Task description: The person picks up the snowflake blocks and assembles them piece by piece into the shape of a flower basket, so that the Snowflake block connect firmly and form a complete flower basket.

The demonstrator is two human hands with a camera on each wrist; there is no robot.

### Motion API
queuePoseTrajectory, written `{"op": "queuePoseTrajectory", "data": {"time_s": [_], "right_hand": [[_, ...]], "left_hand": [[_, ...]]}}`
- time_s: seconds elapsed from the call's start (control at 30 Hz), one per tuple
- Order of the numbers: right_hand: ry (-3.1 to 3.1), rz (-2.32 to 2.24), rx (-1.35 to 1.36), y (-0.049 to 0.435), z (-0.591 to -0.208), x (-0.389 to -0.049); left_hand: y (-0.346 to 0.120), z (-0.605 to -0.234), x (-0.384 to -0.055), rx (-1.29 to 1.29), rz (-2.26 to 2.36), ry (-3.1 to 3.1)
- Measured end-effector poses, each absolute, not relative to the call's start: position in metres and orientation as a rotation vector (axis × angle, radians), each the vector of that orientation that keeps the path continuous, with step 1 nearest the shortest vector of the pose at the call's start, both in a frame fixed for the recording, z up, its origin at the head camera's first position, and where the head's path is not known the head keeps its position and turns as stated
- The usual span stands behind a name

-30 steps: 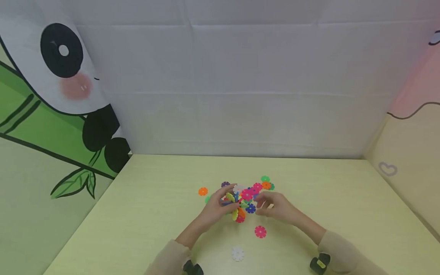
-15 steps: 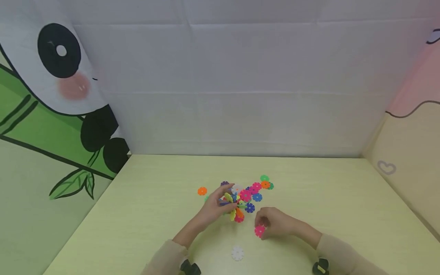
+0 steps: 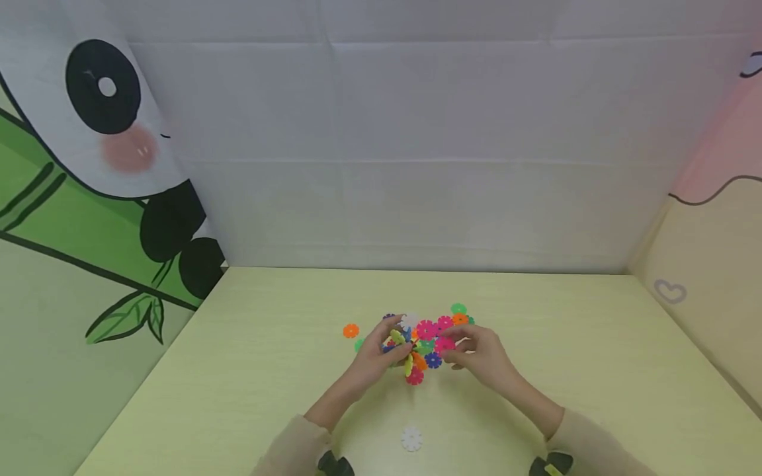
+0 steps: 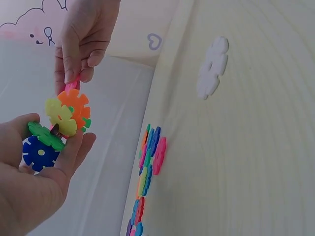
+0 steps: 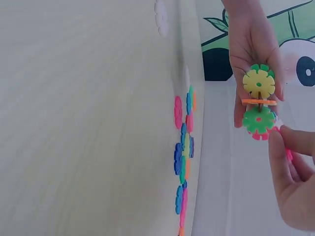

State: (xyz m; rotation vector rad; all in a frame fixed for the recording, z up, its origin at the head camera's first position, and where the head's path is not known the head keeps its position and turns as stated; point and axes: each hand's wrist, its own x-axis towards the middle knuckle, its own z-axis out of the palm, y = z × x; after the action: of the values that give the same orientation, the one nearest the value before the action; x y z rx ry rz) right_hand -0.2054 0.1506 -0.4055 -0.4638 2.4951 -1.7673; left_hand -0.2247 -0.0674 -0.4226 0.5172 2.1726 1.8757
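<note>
Gripping a joined cluster of flower-shaped discs in our left hand, we have it raised above the bench, thumb and fingers curled about its left side. Among its pieces we see yellow, green, orange and dark blue, set at angles to one another. Our right hand is just right of the cluster, thumb and fingertips drawn nearly together on a pink disc at the cluster's right side; with the fingers covering that spot, we cannot tell whether the two are slotted together or merely close.

Loose discs in pink, blue, green and other colours lie on the bench beyond and below the cluster, with an orange disc off to the left and a green disc on the far side, to the right. Near us, well apart from the others, a white disc lies flat.
</note>
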Motion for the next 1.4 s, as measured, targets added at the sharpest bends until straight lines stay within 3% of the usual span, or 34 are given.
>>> {"op": "queuePoseTrajectory", "data": {"time_s": [0.67, 1.13, 1.4], "right_hand": [[2.494, -1.835, -0.385, 0.143, -0.406, -0.204], [2.507, -1.983, -0.183, 0.137, -0.404, -0.203], [2.540, -1.951, -0.110, 0.134, -0.402, -0.204]], "left_hand": [[-0.061, -0.422, -0.221, 0.487, 1.817, 2.278], [-0.053, -0.423, -0.216, 0.502, 1.943, 2.254], [-0.050, -0.404, -0.205, 0.530, 1.955, 2.227]]}}
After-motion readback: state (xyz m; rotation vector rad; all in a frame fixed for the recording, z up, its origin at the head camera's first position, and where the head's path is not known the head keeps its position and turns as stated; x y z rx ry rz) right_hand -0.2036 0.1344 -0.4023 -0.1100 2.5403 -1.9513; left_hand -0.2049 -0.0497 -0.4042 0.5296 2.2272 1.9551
